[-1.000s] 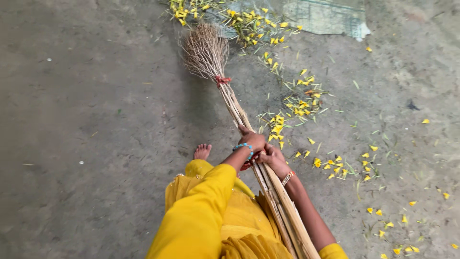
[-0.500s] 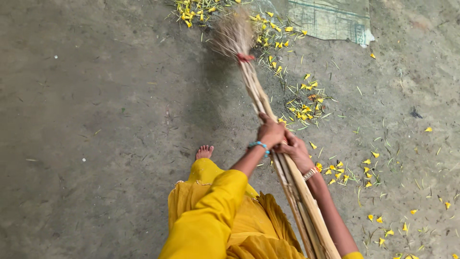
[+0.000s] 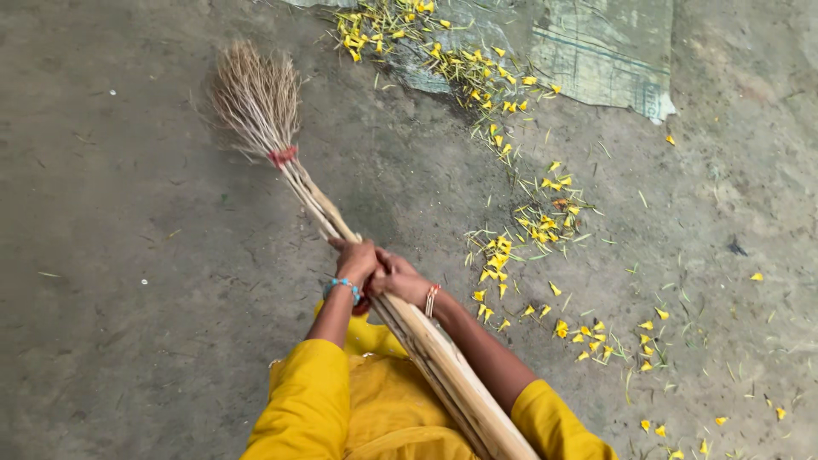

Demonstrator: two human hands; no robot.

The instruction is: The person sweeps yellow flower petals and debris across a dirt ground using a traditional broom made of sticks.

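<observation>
Head view, looking down. Bare grey concrete floor (image 3: 128,255) takes up the whole left half, open and unobstructed out to the left and bottom edges. The right half is littered: yellow flower petals (image 3: 545,226) and thin green stem bits run in a loose band from the top centre down to the lower right corner. A pale green woven sack (image 3: 596,55) lies flat at the top edge, its lower right corner ragged, with petals heaped along its left side.

Broom (image 3: 341,226): a long bundle of pale sticks, running diagonally from the lower centre up to the upper left. A red tie (image 3: 283,157) binds the bundle just below the head. Above the tie the thin brown twigs fan out into a splayed, wispy brush (image 3: 254,98), which sits over clear floor, well apart from the petal band and left of the sack.

Left hand (image 3: 356,260): fingers wrapped closed around the broom shaft, about midway along its visible length; a turquoise bead bracelet (image 3: 342,288) on the wrist. Right hand (image 3: 399,281): just behind the left and touching it, fingers likewise closed on the shaft; thin red and gold bangles (image 3: 431,300) on the wrist. Both arms come out of yellow sleeves (image 3: 307,400). Below the hands the shaft thickens and runs between the arms, leaving the frame at the bottom edge.
</observation>
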